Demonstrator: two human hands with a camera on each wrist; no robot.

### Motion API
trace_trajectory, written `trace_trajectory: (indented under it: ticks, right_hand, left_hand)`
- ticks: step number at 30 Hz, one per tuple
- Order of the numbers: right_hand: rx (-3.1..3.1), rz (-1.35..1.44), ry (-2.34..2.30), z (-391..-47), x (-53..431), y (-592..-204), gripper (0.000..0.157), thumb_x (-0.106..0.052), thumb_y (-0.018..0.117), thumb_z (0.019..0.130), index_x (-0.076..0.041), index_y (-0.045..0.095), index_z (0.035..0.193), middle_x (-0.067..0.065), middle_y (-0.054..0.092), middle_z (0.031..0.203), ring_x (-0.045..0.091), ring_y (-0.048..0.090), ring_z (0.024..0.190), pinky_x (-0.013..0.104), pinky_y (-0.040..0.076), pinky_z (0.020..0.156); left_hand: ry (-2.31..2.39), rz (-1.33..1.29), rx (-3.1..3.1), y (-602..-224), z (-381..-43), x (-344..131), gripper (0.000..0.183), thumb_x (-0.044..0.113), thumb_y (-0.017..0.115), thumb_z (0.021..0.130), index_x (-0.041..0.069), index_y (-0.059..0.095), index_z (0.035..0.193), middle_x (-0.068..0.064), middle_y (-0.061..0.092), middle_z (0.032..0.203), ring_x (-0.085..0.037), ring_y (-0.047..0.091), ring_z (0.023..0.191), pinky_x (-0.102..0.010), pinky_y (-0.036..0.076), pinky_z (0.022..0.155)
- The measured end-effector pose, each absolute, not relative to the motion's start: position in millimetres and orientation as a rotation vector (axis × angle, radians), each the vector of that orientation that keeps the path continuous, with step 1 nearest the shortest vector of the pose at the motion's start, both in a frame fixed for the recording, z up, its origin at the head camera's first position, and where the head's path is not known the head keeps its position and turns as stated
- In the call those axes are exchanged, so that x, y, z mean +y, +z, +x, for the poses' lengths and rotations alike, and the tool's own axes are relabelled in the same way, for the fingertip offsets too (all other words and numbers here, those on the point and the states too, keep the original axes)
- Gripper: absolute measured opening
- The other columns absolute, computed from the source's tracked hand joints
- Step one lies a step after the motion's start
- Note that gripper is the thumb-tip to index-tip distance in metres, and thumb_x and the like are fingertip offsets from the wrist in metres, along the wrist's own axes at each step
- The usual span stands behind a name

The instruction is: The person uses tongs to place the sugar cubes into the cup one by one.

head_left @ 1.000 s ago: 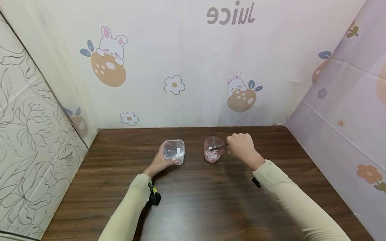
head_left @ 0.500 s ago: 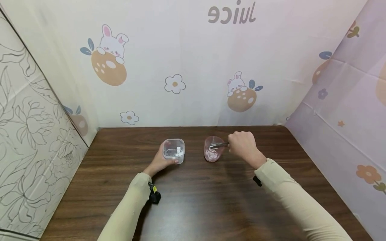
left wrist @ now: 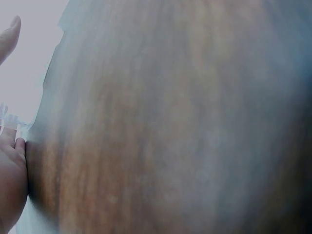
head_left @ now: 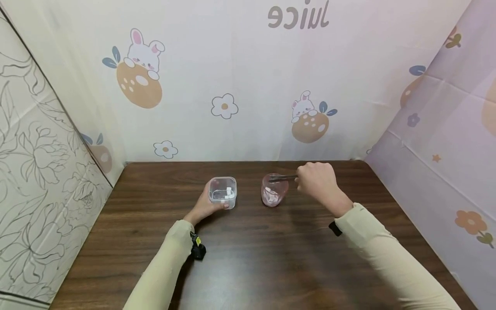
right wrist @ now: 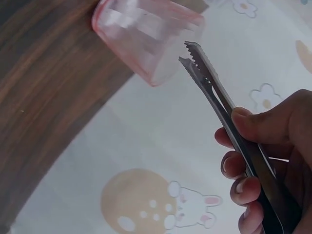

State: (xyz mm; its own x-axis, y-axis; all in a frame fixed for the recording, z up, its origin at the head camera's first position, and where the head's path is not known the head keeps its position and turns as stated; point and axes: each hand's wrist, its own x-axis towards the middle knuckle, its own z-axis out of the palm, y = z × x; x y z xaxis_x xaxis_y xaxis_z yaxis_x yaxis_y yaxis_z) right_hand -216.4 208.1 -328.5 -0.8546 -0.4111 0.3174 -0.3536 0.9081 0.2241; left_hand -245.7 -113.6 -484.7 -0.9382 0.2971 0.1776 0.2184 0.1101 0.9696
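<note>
My left hand grips a clear plastic container on the table, its thumb along the near side. A few small white cubes lie at the right inside it. To the right stands a pink transparent cup with white pieces in the bottom. My right hand holds metal tongs between thumb and fingers. Their toothed tips stand slightly apart beside the cup's mouth in the right wrist view, with nothing between them. The left wrist view shows only part of the left hand.
The dark wooden table meets a wall covering with rabbit and flower prints at its back edge. Patterned panels rise on the left and right. A black wrist camera sits on the left sleeve.
The right hand has moved up and to the right, lifting the tongs from inside the cup to about its rim. The left hand and the container have stayed in place.
</note>
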Motion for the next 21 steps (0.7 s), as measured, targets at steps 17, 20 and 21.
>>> trace_trajectory:
  ticks: [17,20,21]
  right_hand:
    - [-2.634,0.64,-0.21,-214,183,-321,0.03,-0.01,0.073,0.069,-0.016,0.051,0.051,0.002,0.047,0.047,0.018,0.039,0.039,0.039,0.037,0.034]
    - [-2.647,0.671,-0.217,-214,173,-324,0.028,-0.007,0.07,0.067,-0.017,0.049,0.051,0.0,0.046,0.047,0.016,0.036,0.041,0.036,0.035,0.034]
    - [-2.653,0.68,-0.216,-214,170,-325,0.029,-0.006,0.069,0.068,-0.016,0.048,0.05,-0.001,0.043,0.046,0.015,0.033,0.041,0.035,0.034,0.035]
  left_hand:
    - [1.967,0.53,2.308,-483,-246,-116,0.095,-0.007,0.078,0.069,-0.009,0.019,0.144,-0.035,0.031,0.141,-0.05,0.033,0.126,-0.056,0.024,0.107]
    - [1.977,0.531,2.289,-486,-247,-115,0.095,-0.008,0.078,0.069,-0.01,0.019,0.144,-0.035,0.031,0.141,-0.05,0.033,0.126,-0.056,0.024,0.107]
    - [1.975,0.533,2.286,-487,-248,-115,0.095,-0.007,0.078,0.07,-0.01,0.019,0.144,-0.035,0.031,0.141,-0.05,0.033,0.126,-0.056,0.024,0.107]
